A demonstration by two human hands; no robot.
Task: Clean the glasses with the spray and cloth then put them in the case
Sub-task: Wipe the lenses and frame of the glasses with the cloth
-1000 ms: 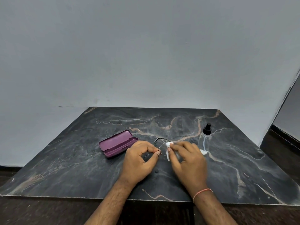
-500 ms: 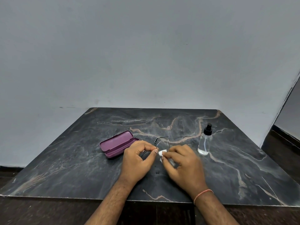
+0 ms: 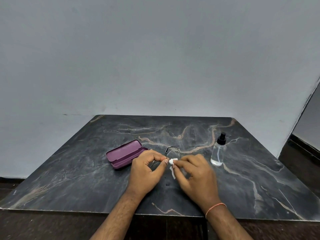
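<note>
A dark, veined stone surface (image 3: 242, 179) is set against a plain grey wall (image 3: 155, 58). Just above its near middle, the glasses (image 3: 173, 151) are pinched by the left hand (image 3: 147, 172) between thumb and forefinger, at what appears to be the frame's edge; the rest of the thin frame rises behind the fingertips, with one arm trailing under the palm. A small white cloth (image 3: 173, 161) is gripped by the right hand (image 3: 195, 175), bunched at the fingertips and pressed against the glasses close beside the left thumb, a loose corner hanging below. An orange thread (image 3: 214, 207) is worn on the right wrist.

Further out, the purple case (image 3: 124, 155) lies open to the left of the hands, apart from them, with nothing seen inside. The spray bottle (image 3: 218, 151) stands upright to the right, untouched, capped with a black nozzle, and clear liquid is seen in it.

The task is judged to be in its middle stretch: wiping is under way, and since the bottle has been set aside, spraying is probably done, though wetness on the lenses cannot be made out. Left to be done: the wiping is to be finished, the arms folded, the glasses laid in the case, and perhaps the lid closed.
</note>
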